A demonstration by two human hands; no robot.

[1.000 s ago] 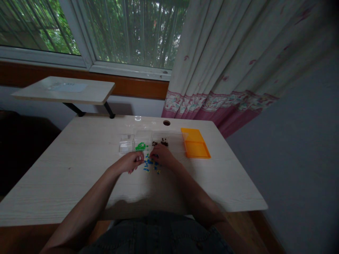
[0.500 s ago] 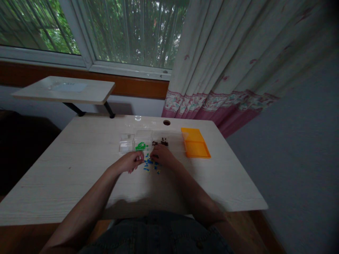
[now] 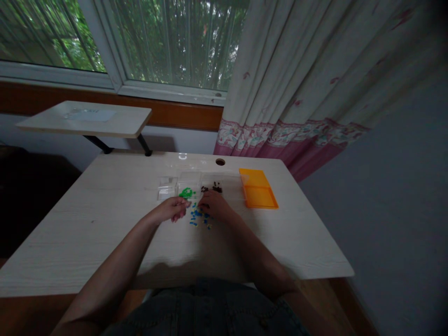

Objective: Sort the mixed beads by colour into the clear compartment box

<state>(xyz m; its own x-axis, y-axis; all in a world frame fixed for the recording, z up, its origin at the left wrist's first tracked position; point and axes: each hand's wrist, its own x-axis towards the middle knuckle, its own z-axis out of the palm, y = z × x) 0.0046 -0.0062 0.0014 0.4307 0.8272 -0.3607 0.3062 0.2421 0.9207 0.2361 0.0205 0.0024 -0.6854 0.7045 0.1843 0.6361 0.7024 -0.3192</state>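
Note:
Small blue and yellow pieces lie loose in a pile on the table, between and below my two hands. My left hand is at the pile's left, just in front of the green pieces in a clear box. Its fingers are pinched together, and anything between them is too small to make out. Over the pile's upper right edge is my right hand, fingers curled down and closed; their tips are partly hidden. Dark brown pieces lie in a clear compartment right behind it.
A clear plastic box stands left of the green pieces. On the right lies an orange tray. A raised shelf on black legs occupies the table's back left, and a round hole is near the back edge.
My left hand has shifted slightly up and left, from the pile's edge towards the green pieces. My right hand has stayed almost in place.

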